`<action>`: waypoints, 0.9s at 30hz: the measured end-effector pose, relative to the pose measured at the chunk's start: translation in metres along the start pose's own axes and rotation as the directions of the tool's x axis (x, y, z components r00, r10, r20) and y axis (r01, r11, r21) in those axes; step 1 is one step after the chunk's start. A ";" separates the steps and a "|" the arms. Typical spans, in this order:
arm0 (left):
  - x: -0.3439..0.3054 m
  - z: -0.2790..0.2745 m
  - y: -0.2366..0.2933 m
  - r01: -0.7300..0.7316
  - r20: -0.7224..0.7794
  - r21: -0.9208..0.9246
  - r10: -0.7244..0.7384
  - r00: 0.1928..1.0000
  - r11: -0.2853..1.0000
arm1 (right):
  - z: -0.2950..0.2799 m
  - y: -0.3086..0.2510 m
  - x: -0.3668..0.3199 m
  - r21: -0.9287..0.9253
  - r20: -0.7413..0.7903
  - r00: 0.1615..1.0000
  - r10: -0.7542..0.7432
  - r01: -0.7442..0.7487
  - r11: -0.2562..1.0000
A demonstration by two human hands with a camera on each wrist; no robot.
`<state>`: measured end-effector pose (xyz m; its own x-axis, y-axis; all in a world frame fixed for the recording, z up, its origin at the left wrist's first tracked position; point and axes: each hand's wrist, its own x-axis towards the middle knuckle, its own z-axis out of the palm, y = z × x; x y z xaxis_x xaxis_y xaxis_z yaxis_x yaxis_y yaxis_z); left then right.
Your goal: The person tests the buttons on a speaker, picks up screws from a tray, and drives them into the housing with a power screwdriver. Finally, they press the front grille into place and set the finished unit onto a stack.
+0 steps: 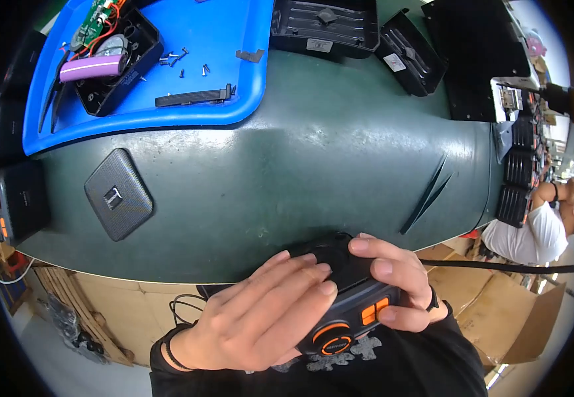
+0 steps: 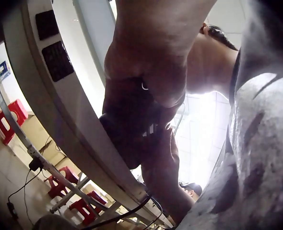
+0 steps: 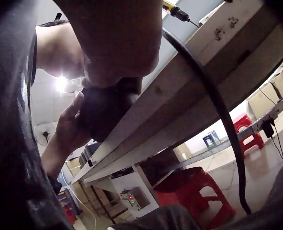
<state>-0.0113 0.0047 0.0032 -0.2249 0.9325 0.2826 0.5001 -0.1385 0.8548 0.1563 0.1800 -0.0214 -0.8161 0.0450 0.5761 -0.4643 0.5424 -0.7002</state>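
Observation:
A black boxy device with orange buttons and an orange-ringed knob is held against my body at the table's front edge. My left hand holds it from the left, fingers laid across its top; the thumb is hidden. On the other side my right hand grips it, fingertips on the top and thumb beside the orange buttons. In the left wrist view the device is a dark shape under the hand. The right wrist view shows its dark body between both hands.
A black mesh panel lies left on the green table. Behind it, a blue tray holds an opened housing, a purple cell and screws. Black shells stand behind; dark strips lie right. A black cable runs rightward.

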 end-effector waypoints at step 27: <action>-0.004 0.004 -0.006 -0.085 -0.015 0.019 0.085 0.996 0.996 | 0.005 0.000 -0.002 -0.019 -0.055 0.998 -0.010 0.009 1.000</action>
<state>-0.0102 0.0033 -0.0045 -0.1939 0.9122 0.3610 0.5331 -0.2110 0.8194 0.1566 0.1758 -0.0250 -0.7913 0.0858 0.6053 -0.4648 0.5588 -0.6868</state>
